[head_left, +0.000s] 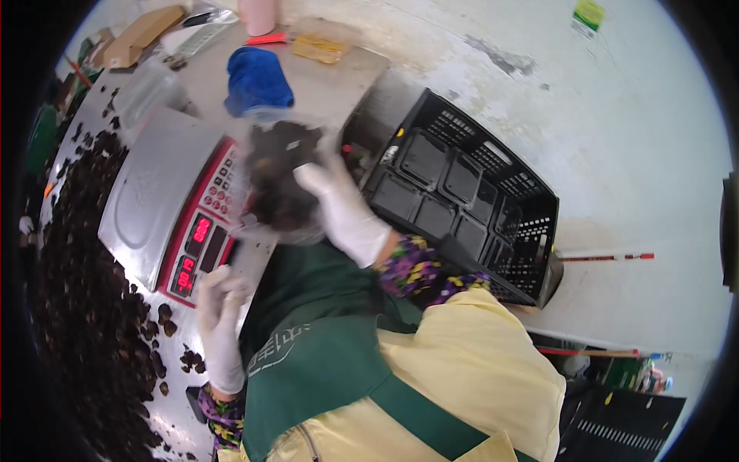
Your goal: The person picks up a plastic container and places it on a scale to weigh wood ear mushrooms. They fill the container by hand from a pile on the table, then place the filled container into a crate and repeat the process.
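Note:
My right hand (342, 212), in a white glove, grips a clear plastic tub (281, 181) full of dark pieces and holds it tilted just past the right end of a weighing scale (165, 200). The tub is blurred. My left hand (219, 319), also in a white glove, rests at the near corner of the scale by its red digit displays (192, 250), fingers loosely apart and holding nothing I can make out. A large heap of the same dark pieces (85, 292) covers the metal table left of the scale.
A black plastic crate (531, 215) holding black trays stands on the concrete floor to the right. Beyond the scale lie a blue cloth (258, 77), a pink cup (258, 14), a cardboard box (142, 35) and a clear bag (150, 88).

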`<state>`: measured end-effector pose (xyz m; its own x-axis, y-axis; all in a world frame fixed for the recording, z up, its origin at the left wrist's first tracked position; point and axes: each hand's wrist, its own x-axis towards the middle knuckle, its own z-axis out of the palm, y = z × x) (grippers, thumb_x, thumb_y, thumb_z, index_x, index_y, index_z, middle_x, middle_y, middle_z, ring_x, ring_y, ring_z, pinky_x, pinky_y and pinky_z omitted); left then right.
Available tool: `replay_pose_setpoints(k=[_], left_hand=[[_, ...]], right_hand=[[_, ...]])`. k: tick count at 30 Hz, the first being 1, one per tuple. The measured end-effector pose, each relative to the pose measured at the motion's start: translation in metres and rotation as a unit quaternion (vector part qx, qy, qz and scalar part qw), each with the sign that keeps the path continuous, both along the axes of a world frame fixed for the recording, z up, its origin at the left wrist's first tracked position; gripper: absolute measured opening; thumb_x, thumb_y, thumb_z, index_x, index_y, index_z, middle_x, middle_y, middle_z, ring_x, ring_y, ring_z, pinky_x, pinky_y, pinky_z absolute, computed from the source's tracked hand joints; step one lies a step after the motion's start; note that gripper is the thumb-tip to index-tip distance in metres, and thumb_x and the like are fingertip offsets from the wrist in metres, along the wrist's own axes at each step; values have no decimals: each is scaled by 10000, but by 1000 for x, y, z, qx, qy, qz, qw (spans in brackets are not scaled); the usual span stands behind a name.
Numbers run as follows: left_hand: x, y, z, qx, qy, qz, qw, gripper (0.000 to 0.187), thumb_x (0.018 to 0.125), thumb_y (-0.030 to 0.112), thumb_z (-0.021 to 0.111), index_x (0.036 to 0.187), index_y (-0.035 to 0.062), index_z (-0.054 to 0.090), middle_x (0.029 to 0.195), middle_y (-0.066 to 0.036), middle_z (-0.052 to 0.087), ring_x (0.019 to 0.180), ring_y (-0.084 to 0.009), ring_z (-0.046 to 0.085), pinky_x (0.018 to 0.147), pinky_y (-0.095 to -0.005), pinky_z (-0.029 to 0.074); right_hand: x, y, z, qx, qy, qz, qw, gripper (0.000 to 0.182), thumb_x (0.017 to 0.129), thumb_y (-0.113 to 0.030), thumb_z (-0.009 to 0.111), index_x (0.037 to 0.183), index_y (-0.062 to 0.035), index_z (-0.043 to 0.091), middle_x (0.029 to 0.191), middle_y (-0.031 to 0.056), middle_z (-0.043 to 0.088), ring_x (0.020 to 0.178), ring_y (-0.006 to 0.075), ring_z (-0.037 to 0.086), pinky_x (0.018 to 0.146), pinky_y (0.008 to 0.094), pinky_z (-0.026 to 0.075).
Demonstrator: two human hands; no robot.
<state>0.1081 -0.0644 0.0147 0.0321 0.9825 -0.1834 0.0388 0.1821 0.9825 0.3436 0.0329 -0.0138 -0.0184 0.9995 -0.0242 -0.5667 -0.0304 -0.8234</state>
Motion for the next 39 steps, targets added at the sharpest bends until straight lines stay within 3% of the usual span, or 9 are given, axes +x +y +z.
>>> replay_pose_setpoints(k=[8, 10, 13, 16, 18, 22, 26, 30, 39], left_hand=[[-98, -22, -39, 30, 18, 211, 977, 269, 1028, 193, 544, 1222, 15, 596, 1034, -12, 581, 939, -101, 534, 905, -276, 423], [-127, -33, -54, 1, 15, 265, 964, 298, 1042, 214, 529, 1267, 27, 586, 1043, -2, 602, 948, -93, 545, 894, -268, 422], [-137, -48, -49, 5, -11, 314, 949, 309, 1048, 217, 517, 1286, 30, 581, 1036, 1, 624, 941, -89, 557, 879, -263, 424], [-135, -56, -42, 14, 24, 346, 938, 308, 1027, 197, 533, 1277, 23, 577, 992, -8, 632, 909, -79, 561, 847, -252, 435], [-130, -55, -40, 8, 11, 364, 931, 285, 1008, 171, 544, 1243, 16, 589, 973, -11, 632, 892, -84, 557, 831, -249, 443], [-116, -49, -30, -7, -34, 385, 922, 217, 983, 134, 565, 1146, -1, 613, 920, -23, 627, 841, -95, 548, 816, -257, 452], [-123, -58, -29, 0, -47, 418, 907, 227, 1004, 131, 559, 1197, 15, 593, 909, -12, 623, 830, -86, 563, 802, -250, 476], [-148, -95, -49, 48, -55, 461, 884, 211, 1020, 162, 567, 1186, 44, 625, 939, -26, 648, 845, -89, 570, 807, -246, 474], [-188, -127, -75, 3, 72, 555, 829, 216, 984, 95, 590, 1184, 26, 632, 983, -38, 665, 916, -112, 604, 860, -256, 486]], right_hand=[[308, -74, -75, -230, -370, -428, 791, 716, 895, -334, 693, 1440, 60, 445, 1411, 186, 537, 1311, 268, 495, 1088, 347, 385], [357, -101, -85, -257, -381, -389, 798, 559, 905, -330, 687, 1326, 23, 583, 1179, 122, 677, 1045, 218, 635, 937, 349, 486], [409, -125, -107, -312, -434, -330, 778, 699, 873, -413, 727, 1362, 49, 539, 1308, 151, 630, 1176, 242, 600, 972, 380, 476], [414, -72, -129, -400, -752, -361, 380, 555, 879, -381, 681, 1325, -59, 603, 1159, 235, 681, 1103, 351, 647, 989, 414, 478], [381, -4, -124, -146, -708, -326, 609, 406, 937, -305, 635, 1264, -64, 647, 1151, 191, 694, 1084, 315, 654, 977, 392, 481], [178, 133, -46, 178, -634, -169, 733, 229, 959, -143, 596, 1135, -42, 702, 1097, 132, 712, 1024, 292, 661, 937, 364, 494], [-7, 242, 4, 422, -575, -30, 700, 217, 939, -158, 617, 1121, -81, 707, 1118, 126, 702, 1073, 302, 642, 966, 380, 476], [-141, 364, -13, 603, -616, -11, 506, 282, 947, -203, 594, 1200, -106, 671, 1201, 139, 662, 1144, 321, 602, 1021, 414, 450], [-203, 429, -4, 498, -730, 240, 402, 277, 935, -200, 593, 1184, -106, 670, 1180, 148, 665, 1144, 330, 610, 995, 432, 466]])
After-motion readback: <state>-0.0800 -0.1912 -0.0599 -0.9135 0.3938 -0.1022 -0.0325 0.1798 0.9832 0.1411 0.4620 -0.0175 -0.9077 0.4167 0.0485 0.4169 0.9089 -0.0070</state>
